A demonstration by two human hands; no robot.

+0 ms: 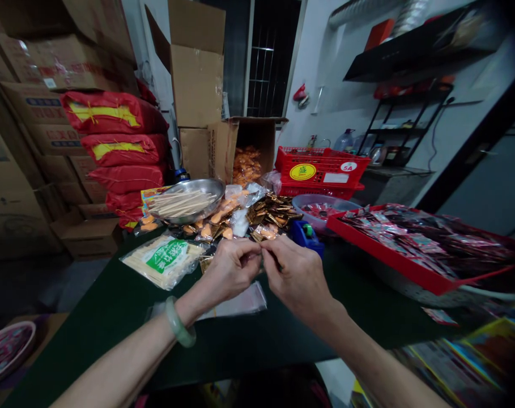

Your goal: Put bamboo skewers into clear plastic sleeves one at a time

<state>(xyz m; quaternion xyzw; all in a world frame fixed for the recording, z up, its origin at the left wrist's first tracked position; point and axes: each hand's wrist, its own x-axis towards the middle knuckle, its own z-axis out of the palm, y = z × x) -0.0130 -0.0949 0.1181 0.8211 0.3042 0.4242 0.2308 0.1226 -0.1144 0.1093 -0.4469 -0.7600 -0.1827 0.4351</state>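
My left hand (235,265) and my right hand (293,269) meet fingertip to fingertip over the middle of the table. Both are closed in a pinch; what lies between the fingers is hidden or too small to name. Under them rests a stack of clear plastic bags (244,300). Just beyond the hands are small gold packets (272,211) and orange spoon-shaped pieces (218,216). To the left lies a bag of wooden sticks with a green label (166,258). Behind it, a metal bowl (215,190) holds loose sticks.
A blue tape dispenser (306,238) stands right of my hands. Further right is a red tray (384,258) heaped with small packets, near a clear basin (299,201). Behind are a red crate (320,164) and an open carton (223,150). Red sacks (125,144) are stacked at left.
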